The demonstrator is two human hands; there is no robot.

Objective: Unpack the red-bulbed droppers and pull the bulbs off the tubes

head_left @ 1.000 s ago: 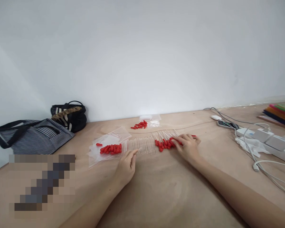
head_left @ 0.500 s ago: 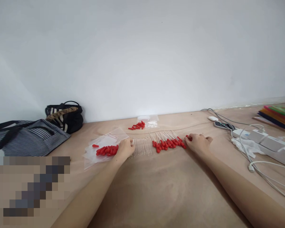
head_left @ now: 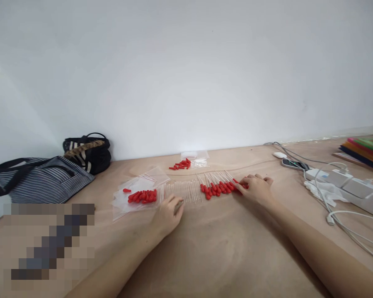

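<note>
A row of clear glass dropper tubes (head_left: 185, 191) lies on the tan table. To its right lie droppers fitted with red rubber bulbs (head_left: 219, 188). My left hand (head_left: 168, 215) rests just in front of the clear tubes, fingers curled in a pinch, seemingly on one tube. My right hand (head_left: 256, 188) lies at the right end of the red-bulbed droppers, fingers curled and touching them. Loose red bulbs (head_left: 142, 195) sit on clear zip bags (head_left: 133, 194) to the left.
A second small pile of red bulbs (head_left: 180, 164) with clear bags lies farther back. A striped bag (head_left: 40, 179) and a black bag (head_left: 88, 152) stand at left. A phone (head_left: 294, 164), power strip (head_left: 345, 182), cables and coloured sheets (head_left: 365, 150) are at right.
My left hand pulled back from the tubes' left end toward me, with its fingers now pinched. My right hand shifted slightly left along the red-bulbed droppers.
</note>
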